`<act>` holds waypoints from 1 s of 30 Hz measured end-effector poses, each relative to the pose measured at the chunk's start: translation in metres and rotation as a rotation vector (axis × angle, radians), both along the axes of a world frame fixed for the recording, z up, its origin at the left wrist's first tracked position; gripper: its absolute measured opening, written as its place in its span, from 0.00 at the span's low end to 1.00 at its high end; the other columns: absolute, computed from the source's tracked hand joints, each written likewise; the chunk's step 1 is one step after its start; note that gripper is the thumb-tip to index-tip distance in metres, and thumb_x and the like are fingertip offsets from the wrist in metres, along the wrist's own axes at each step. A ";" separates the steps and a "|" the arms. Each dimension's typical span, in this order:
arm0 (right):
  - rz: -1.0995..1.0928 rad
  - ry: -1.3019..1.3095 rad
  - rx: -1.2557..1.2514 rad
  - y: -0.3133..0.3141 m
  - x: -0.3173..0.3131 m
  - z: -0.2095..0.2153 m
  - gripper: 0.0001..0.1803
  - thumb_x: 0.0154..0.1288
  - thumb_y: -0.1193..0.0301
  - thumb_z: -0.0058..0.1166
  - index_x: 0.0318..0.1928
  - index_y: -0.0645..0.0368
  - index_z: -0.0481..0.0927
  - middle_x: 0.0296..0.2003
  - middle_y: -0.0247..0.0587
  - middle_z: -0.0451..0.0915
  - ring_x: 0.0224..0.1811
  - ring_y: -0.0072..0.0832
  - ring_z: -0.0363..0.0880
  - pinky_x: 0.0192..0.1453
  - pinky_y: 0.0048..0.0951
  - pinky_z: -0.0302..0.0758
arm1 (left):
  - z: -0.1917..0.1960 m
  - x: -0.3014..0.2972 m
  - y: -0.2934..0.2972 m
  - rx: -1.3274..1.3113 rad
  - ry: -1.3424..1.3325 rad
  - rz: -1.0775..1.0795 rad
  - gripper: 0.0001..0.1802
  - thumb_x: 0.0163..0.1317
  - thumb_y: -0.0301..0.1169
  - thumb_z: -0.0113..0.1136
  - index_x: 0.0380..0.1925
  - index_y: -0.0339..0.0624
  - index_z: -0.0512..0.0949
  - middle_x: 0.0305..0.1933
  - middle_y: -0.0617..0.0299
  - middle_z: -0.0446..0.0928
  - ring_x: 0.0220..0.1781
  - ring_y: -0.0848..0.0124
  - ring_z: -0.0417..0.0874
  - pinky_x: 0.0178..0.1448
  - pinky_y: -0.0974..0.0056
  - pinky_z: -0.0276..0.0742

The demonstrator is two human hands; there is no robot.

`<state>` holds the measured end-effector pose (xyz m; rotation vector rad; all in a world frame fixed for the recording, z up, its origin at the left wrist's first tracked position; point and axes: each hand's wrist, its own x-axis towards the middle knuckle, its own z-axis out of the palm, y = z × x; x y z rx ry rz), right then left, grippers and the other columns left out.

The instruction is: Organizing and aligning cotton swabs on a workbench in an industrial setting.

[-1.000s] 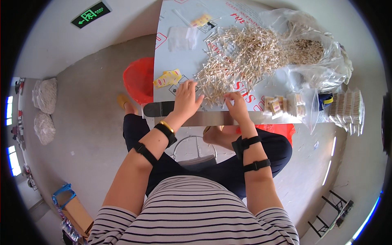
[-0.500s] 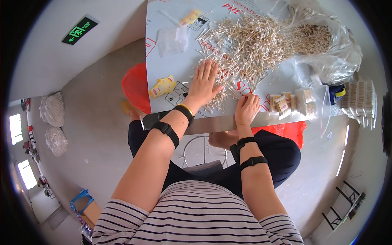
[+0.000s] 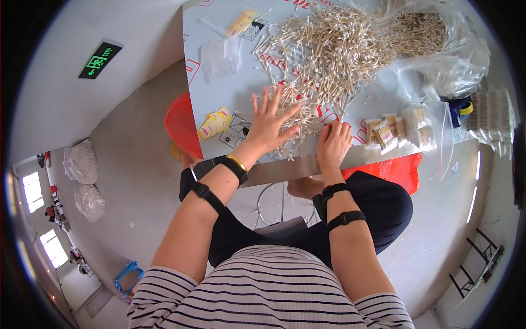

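My left hand (image 3: 267,125) rests palm down at the near edge of a big heap of cotton swabs (image 3: 350,46). Its fingers are spread, and loose swabs lie under and around them. At the table's near edge is my right hand (image 3: 335,143), fingers curled and pressed together; what they hold, if anything, is hidden. A few swabs lie between the two hands. Just right of my right hand sit small filled packs of swabs (image 3: 384,133). Yellow printed cards (image 3: 215,123) lie to the left of my left hand.
A clear plastic bag (image 3: 460,60) spills swabs at the back right. Flat clear sachets (image 3: 220,59) and another yellow card (image 3: 241,22) lie at the back left. A stack of packed swabs (image 3: 492,120) stands far right. Red bags (image 3: 184,123) hang by the metal table edge (image 3: 285,171).
My left hand's fingers have spread wider, and the hand sits slightly nearer the table's edge. The right hand stays curled at nearly the same spot. The whole view has tilted a little.
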<state>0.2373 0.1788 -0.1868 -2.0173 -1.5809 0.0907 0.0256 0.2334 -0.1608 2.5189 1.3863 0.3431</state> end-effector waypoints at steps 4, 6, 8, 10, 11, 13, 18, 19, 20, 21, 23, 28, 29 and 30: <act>-0.006 0.000 0.010 -0.001 0.003 -0.003 0.06 0.70 0.66 0.56 0.42 0.53 0.76 0.39 0.41 0.74 0.47 0.44 0.74 0.54 0.46 0.69 | 0.019 -0.015 -0.019 0.039 -0.127 0.105 0.39 0.73 0.64 0.50 0.80 0.67 0.63 0.88 0.45 0.45 0.88 0.37 0.38 0.84 0.29 0.29; -0.007 0.003 0.016 -0.001 0.001 -0.001 0.06 0.70 0.66 0.56 0.42 0.53 0.76 0.40 0.41 0.74 0.47 0.44 0.74 0.54 0.46 0.69 | 0.031 -0.016 -0.039 -0.033 -0.139 0.056 0.43 0.71 0.63 0.54 0.81 0.61 0.60 0.88 0.48 0.46 0.88 0.41 0.39 0.84 0.29 0.29; -0.004 0.006 0.023 0.000 -0.001 -0.001 0.06 0.70 0.66 0.55 0.42 0.53 0.76 0.40 0.41 0.74 0.47 0.44 0.74 0.55 0.46 0.69 | 0.022 -0.015 -0.056 -0.012 -0.086 -0.010 0.52 0.64 0.65 0.61 0.83 0.59 0.56 0.88 0.52 0.46 0.89 0.45 0.41 0.85 0.30 0.31; -0.001 0.007 -0.002 0.000 -0.002 -0.002 0.06 0.70 0.66 0.55 0.42 0.53 0.76 0.40 0.41 0.74 0.47 0.44 0.74 0.55 0.47 0.69 | 0.012 -0.016 -0.062 -0.099 0.080 -0.205 0.61 0.55 0.68 0.68 0.84 0.60 0.52 0.88 0.54 0.45 0.89 0.48 0.41 0.87 0.33 0.33; -0.003 0.006 -0.002 0.000 -0.002 -0.002 0.06 0.70 0.66 0.55 0.42 0.53 0.76 0.40 0.41 0.74 0.47 0.44 0.74 0.55 0.47 0.69 | 0.011 -0.013 -0.056 -0.076 0.077 -0.181 0.68 0.47 0.71 0.71 0.84 0.58 0.50 0.88 0.55 0.45 0.89 0.51 0.41 0.87 0.34 0.35; -0.004 -0.006 0.006 -0.001 -0.002 -0.001 0.06 0.70 0.66 0.55 0.43 0.52 0.76 0.41 0.41 0.75 0.47 0.43 0.74 0.55 0.46 0.69 | 0.008 -0.010 -0.040 -0.053 0.079 -0.172 0.69 0.47 0.71 0.70 0.84 0.56 0.49 0.88 0.55 0.44 0.89 0.51 0.40 0.87 0.33 0.35; -0.010 -0.016 -0.015 0.000 -0.001 -0.004 0.06 0.70 0.65 0.56 0.43 0.51 0.76 0.41 0.40 0.74 0.48 0.43 0.74 0.55 0.46 0.69 | 0.001 -0.001 0.009 0.109 0.041 -0.035 0.69 0.49 0.69 0.69 0.84 0.51 0.47 0.88 0.52 0.43 0.89 0.48 0.40 0.86 0.32 0.33; -0.004 -0.015 -0.025 0.000 -0.002 -0.005 0.06 0.70 0.65 0.56 0.43 0.51 0.76 0.41 0.40 0.74 0.48 0.42 0.74 0.55 0.46 0.69 | 0.001 -0.004 0.018 0.123 0.019 0.006 0.69 0.50 0.67 0.72 0.84 0.51 0.47 0.88 0.50 0.42 0.89 0.45 0.41 0.86 0.31 0.33; -0.009 -0.017 -0.027 0.000 0.000 -0.005 0.06 0.70 0.65 0.56 0.43 0.51 0.76 0.41 0.40 0.74 0.48 0.42 0.74 0.55 0.46 0.69 | 0.004 -0.002 0.024 0.121 0.017 0.001 0.69 0.50 0.67 0.72 0.84 0.51 0.47 0.88 0.50 0.42 0.89 0.45 0.41 0.86 0.31 0.33; -0.008 -0.020 -0.022 -0.001 0.001 -0.006 0.07 0.70 0.65 0.56 0.43 0.51 0.76 0.41 0.40 0.74 0.48 0.43 0.74 0.55 0.46 0.69 | 0.008 -0.002 0.028 0.104 -0.021 0.047 0.70 0.49 0.67 0.73 0.84 0.51 0.47 0.88 0.49 0.42 0.88 0.44 0.41 0.86 0.31 0.33; -0.007 -0.019 -0.019 -0.001 0.002 -0.005 0.07 0.70 0.65 0.56 0.43 0.51 0.76 0.41 0.40 0.74 0.48 0.43 0.74 0.55 0.46 0.69 | 0.013 -0.008 0.035 0.082 -0.119 0.119 0.70 0.49 0.67 0.74 0.83 0.47 0.49 0.86 0.42 0.45 0.87 0.38 0.43 0.85 0.31 0.34; 0.005 -0.001 -0.005 -0.001 0.001 0.000 0.06 0.70 0.67 0.56 0.43 0.52 0.76 0.41 0.41 0.74 0.49 0.44 0.74 0.54 0.46 0.68 | 0.010 -0.038 0.042 0.077 -0.114 0.267 0.62 0.61 0.66 0.67 0.81 0.37 0.51 0.78 0.32 0.62 0.82 0.33 0.58 0.85 0.31 0.34; 0.003 0.001 -0.005 0.000 0.000 -0.001 0.06 0.70 0.67 0.56 0.43 0.52 0.76 0.41 0.41 0.74 0.49 0.44 0.74 0.54 0.46 0.68 | 0.008 -0.042 0.039 0.032 -0.136 0.315 0.56 0.65 0.61 0.65 0.80 0.36 0.53 0.76 0.35 0.66 0.80 0.37 0.63 0.85 0.31 0.35; 0.004 -0.001 -0.007 0.000 0.000 -0.002 0.06 0.71 0.67 0.55 0.43 0.52 0.76 0.41 0.41 0.74 0.49 0.44 0.74 0.55 0.46 0.68 | 0.007 -0.046 0.036 -0.012 -0.158 0.364 0.50 0.69 0.56 0.63 0.78 0.35 0.55 0.73 0.38 0.71 0.78 0.41 0.68 0.85 0.32 0.36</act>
